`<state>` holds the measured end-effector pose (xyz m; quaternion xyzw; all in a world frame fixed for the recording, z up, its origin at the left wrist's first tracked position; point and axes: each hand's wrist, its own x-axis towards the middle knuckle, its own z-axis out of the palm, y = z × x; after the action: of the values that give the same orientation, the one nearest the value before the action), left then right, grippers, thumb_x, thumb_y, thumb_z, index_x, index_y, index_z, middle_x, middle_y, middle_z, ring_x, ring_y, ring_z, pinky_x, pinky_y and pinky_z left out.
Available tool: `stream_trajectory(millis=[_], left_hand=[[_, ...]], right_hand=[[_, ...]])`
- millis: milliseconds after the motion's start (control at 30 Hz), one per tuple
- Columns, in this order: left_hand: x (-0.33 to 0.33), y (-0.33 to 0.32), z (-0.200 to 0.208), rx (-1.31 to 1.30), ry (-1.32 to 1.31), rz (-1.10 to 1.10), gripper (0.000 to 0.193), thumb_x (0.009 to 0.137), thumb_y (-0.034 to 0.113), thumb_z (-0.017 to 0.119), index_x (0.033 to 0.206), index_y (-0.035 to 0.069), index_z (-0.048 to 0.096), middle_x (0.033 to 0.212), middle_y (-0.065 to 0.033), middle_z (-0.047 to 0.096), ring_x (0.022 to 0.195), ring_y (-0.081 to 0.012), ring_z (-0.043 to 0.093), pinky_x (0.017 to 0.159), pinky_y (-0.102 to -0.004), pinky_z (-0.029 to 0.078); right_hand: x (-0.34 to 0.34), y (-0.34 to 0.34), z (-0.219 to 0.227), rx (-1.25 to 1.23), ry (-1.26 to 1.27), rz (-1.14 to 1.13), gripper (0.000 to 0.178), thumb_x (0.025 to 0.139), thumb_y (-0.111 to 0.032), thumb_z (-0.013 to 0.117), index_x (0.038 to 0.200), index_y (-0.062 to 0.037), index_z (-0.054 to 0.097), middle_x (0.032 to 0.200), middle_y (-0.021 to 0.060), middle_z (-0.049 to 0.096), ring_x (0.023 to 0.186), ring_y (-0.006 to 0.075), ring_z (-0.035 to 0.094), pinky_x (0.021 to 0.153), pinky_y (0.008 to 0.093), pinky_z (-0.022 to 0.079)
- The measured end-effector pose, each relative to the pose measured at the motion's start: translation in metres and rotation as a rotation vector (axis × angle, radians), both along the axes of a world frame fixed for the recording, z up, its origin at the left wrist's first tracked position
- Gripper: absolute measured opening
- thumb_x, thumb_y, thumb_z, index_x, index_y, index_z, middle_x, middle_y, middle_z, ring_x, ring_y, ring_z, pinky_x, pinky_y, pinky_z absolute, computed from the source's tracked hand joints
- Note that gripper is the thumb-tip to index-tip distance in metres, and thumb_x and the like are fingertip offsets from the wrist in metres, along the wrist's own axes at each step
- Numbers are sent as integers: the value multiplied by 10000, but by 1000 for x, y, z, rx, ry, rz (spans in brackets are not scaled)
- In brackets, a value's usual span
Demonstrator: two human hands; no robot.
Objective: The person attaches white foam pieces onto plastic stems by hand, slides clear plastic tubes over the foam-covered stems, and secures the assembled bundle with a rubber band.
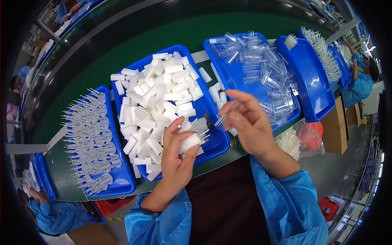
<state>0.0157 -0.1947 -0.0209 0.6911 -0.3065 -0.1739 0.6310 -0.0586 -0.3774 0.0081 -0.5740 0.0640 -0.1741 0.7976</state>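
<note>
My left hand (178, 157) is closed round a white foam block (190, 143), held above the near edge of a blue tray (218, 145). Thin clear or white prongs show at the block's right end; what they belong to is partly hidden. A heap of similar white foam pieces (157, 96) fills most of that tray. My right hand (255, 130) pinches a clear plastic piece (222, 118) between thumb and fingers, a little right of the foam block and apart from it. Many clear plastic pieces (267, 77) lie in a second blue tray (241, 83) beyond this hand.
Left, a blue tray (129, 183) carries rows of white pronged parts (92, 143). Another blue tray (316, 92) stands at right, next to more pronged parts (322, 53). Loose foam pieces (205, 74) lie between trays. Beside the bench are a plastic bag (304, 139) and cardboard box (337, 128); co-workers sit around.
</note>
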Motion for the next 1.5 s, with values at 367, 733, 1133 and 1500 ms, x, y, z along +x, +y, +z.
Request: stream_trajectory(millis=[367,733,1133,1500], left_hand=[[-3,-2,1,27,-11,15,202,840,115,596,1022,34,560,1335,-172,347,1151,-295,413,977,-383,307],[-2,-3,-1,0,24,38,214,849,117,588,1034,19,541,1320,-172,351,1122,-273,439,927,-347,361],[-1,-7,-3,-15,38,101,198,838,96,597,1019,28,561,1312,-158,367,1130,-279,439,941,-346,356],[-2,-9,-4,-36,107,120,194,825,74,603,1009,32,554,1302,-149,375,1137,-276,416,963,-354,329]], right_hand=[[5,19,-9,-105,94,43,366,898,-61,523,1250,-11,438,1022,82,576,865,106,546,795,242,439],[7,19,-18,224,137,92,273,889,-54,550,1155,-7,517,1009,98,612,952,139,569,863,261,438],[6,24,-20,215,75,49,274,867,-71,586,1124,-8,514,1051,156,619,964,184,594,905,309,425],[4,27,-26,76,28,15,267,872,-28,567,1130,13,515,1074,140,605,983,178,584,882,290,453]])
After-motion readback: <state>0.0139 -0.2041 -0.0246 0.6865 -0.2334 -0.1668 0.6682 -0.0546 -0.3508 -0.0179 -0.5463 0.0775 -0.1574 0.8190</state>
